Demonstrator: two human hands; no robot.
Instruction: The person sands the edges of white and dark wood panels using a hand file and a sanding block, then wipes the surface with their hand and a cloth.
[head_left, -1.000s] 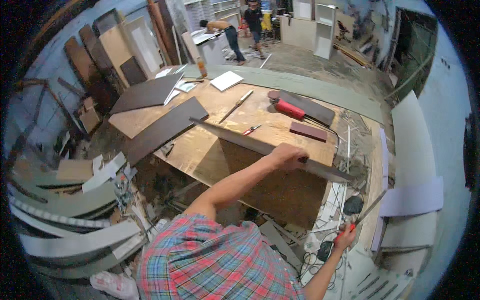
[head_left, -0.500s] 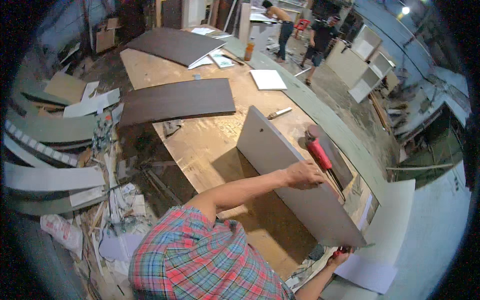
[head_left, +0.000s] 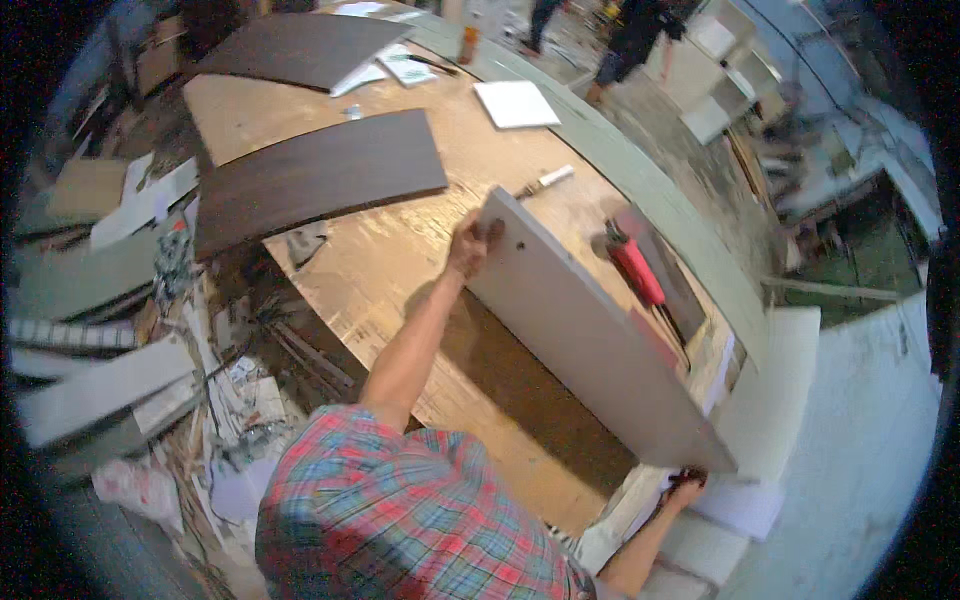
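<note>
Panel (head_left: pixel 590 335) stood on its long edge on the table (head_left: pixel 345 275), grey face toward the wearer, slightly tilted; small dark hole seen near its left end. That end is gripped by the left hand (head_left: pixel 470 248) — fingers closed over the edge. Right hand (head_left: pixel 685 490) is placed at the panel's opposite lower corner, fingers curled by something dark; whether the panel is also pinched there cannot be told, blurred. Red grinder (head_left: pixel 637 270) is laid behind the panel, reddish block (head_left: pixel 655 337) partly hidden beside it. White-handled tool (head_left: pixel 548 181) is set just beyond the left end. Dark board (head_left: pixel 320 182) is laid left of the left hand — well apart from the panel. White slab (head_left: pixel 516 104) and bottle (head_left: pixel 468 45) are placed farther back.
</note>
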